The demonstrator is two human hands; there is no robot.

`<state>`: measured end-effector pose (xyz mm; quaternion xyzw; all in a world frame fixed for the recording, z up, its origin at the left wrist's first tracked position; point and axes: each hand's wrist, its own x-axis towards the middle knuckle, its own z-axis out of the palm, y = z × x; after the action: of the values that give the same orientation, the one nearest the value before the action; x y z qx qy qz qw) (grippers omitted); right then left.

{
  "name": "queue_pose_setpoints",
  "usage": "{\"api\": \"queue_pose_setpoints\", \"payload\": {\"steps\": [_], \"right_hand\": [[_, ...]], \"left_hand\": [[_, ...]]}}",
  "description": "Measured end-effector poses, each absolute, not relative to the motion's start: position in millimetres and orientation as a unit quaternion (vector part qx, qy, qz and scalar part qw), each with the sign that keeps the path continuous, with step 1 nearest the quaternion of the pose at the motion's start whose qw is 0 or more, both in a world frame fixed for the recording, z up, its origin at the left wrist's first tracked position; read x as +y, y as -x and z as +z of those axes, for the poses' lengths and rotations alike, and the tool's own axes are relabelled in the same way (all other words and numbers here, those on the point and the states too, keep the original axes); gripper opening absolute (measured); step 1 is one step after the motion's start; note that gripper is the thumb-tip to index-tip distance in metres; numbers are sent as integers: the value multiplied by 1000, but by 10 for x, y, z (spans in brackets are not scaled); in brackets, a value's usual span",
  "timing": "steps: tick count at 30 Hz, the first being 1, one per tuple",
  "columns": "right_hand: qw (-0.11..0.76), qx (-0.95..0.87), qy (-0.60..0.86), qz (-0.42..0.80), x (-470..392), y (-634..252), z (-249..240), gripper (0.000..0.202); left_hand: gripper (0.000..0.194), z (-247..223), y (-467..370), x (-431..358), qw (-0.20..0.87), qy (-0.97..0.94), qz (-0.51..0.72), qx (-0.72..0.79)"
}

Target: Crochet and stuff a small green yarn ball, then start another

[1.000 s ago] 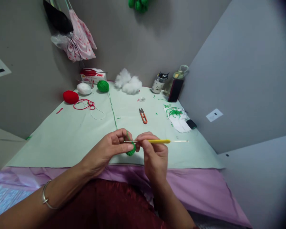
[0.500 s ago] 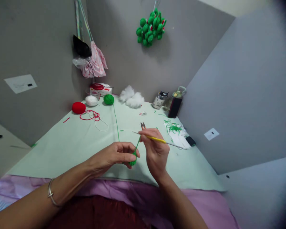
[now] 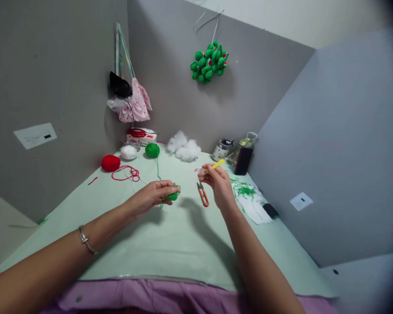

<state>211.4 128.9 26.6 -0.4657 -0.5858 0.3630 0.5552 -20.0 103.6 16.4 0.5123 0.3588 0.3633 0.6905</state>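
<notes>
My left hand (image 3: 157,193) pinches a small green crochet piece (image 3: 173,196) over the table. A strand of green yarn (image 3: 157,168) runs from the piece's side back to the green yarn ball (image 3: 152,150). In my right hand (image 3: 218,183) is a crochet hook (image 3: 218,165) with a yellow handle; its metal end is hidden. The two hands are apart, and the hook does not touch the piece. Orange-handled thread snips (image 3: 203,195) lie on the table just left of my right hand.
A red yarn ball (image 3: 110,163) and a white one (image 3: 129,152) sit at the left. White stuffing (image 3: 184,148) lies at the back. Toward the right stand a pen jar (image 3: 220,151) and a phone (image 3: 243,161); green yarn scraps (image 3: 244,190) lie on white paper (image 3: 256,210).
My right hand with the hook has moved away from the crochet piece, up and to the right. My left hand has shifted forward and left with the piece. The view has tilted up.
</notes>
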Motion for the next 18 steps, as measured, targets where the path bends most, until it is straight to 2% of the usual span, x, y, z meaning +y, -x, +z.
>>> {"api": "queue_pose_setpoints", "payload": {"steps": [4, 9, 13, 18], "right_hand": [[481, -633, 504, 337, 1315, -2262, 98, 33], [459, -673, 497, 299, 1184, -2088, 6, 30], [443, -726, 439, 289, 1148, -1955, -2, 13], [457, -696, 435, 341, 1124, -1947, -12, 24]], "left_hand": [[34, 62, 208, 1236, 668, -530, 368, 372], [35, -39, 136, 1333, 653, -571, 341, 362], [34, -85, 121, 1310, 644, -595, 324, 357], [30, -89, 148, 1307, 624, -611, 321, 368]]}}
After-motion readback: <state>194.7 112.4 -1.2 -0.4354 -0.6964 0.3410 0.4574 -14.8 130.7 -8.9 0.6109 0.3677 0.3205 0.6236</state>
